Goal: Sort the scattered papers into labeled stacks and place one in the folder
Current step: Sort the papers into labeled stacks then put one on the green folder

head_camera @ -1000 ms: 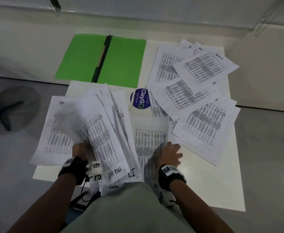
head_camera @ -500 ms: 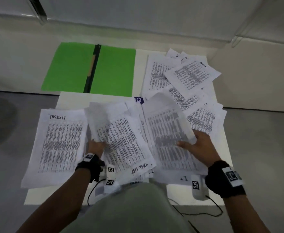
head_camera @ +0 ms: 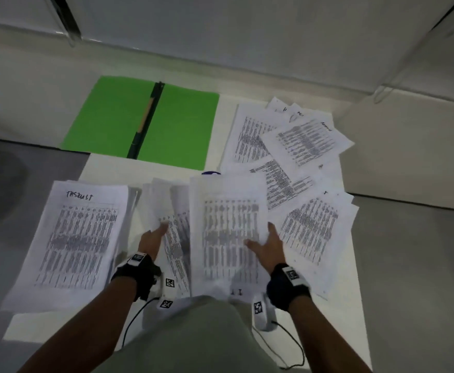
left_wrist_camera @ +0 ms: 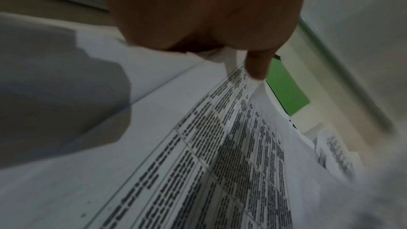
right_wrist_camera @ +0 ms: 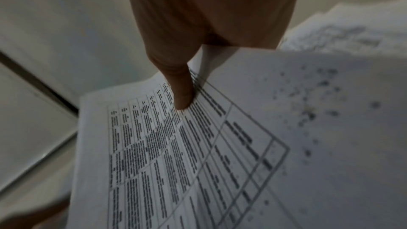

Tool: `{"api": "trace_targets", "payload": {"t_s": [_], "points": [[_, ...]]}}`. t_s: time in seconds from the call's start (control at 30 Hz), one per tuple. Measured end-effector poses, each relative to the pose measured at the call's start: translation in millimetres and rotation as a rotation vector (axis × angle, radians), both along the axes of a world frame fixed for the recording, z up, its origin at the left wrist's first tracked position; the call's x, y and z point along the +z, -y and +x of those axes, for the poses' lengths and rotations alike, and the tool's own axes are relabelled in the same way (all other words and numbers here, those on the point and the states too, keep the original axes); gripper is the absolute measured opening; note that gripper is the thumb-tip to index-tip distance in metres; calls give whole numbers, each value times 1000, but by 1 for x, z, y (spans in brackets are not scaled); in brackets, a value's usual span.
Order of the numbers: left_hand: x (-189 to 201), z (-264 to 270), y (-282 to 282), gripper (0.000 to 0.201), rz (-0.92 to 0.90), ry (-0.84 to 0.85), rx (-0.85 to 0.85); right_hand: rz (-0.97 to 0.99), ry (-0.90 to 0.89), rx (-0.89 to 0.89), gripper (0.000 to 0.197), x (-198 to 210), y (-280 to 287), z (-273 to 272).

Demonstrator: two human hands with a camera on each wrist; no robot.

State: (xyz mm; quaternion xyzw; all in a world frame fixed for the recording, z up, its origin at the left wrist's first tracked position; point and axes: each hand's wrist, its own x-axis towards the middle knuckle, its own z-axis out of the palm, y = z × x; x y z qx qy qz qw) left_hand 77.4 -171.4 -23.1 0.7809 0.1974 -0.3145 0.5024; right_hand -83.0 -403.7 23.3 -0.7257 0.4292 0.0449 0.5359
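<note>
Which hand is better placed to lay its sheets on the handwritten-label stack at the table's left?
Left, probably. The left hand grips a bundle of sheets right beside that labeled stack; the right hand holds its sheet further right, near the scattered papers.

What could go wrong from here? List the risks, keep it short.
1. The left hand pinches a fanned bundle of sheets by the edge; loose ones may slip out.
2. The right hand grips a single sheet over the scattered papers; setting it down there would remix the piles.
3. The tasklist stack overhangs the table edge and could slide off if bumped.
</note>
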Motion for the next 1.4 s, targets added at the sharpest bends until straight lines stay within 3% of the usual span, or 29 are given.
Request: {"api": "trace_targets", "payload": {"t_s": [0.07, 0.17, 0.23, 0.3, 0.43, 0.6, 0.67, 0.73, 0.8, 0.87, 0.97, 1.17, 1.33, 1.4], "points": [[-2, 1, 4, 95, -60, 10, 29, 103, -66, 143, 78, -25, -10, 12], [-12, 3, 9, 96, 40, 27, -47, 85, -134, 255, 63, -45, -6, 31], [-15, 4, 13, 103, 254, 16, -154, -15, -134, 194, 49, -48, 19, 43], [-15, 5, 19, 95, 345, 30, -157, -78, -149, 21, 41, -50, 58, 53], [-19, 10, 26, 65, 322, 99, -52, -137, -307, -312, 63, -61, 134, 57], [-24, 15, 31, 57, 329, 91, -86, 28, -350, -462, 100, -81, 166, 81], [-25, 16, 31, 57, 312, 92, -89, 124, -315, -526, 103, -88, 166, 89], [-24, 20, 31, 55, 272, 104, -66, 102, -333, -549, 93, -87, 161, 89], [-21, 26, 33, 51, 239, 126, -49, 19, -374, -462, 75, -80, 154, 80], [-18, 35, 36, 50, 214, 159, -72, -50, -391, -376, 70, -77, 149, 62], [-17, 48, 44, 51, 217, 193, -159, -154, -381, -364, 68, -72, 142, 23], [-20, 51, 60, 52, 295, 235, -246, -263, -588, -415, 48, -67, 155, -50], [-20, 37, 65, 54, 352, 248, -300, -306, -709, -409, 94, -57, 165, -62], [-20, 30, 62, 57, 365, 232, -296, -290, -623, -428, 100, -62, 168, -60]]}}
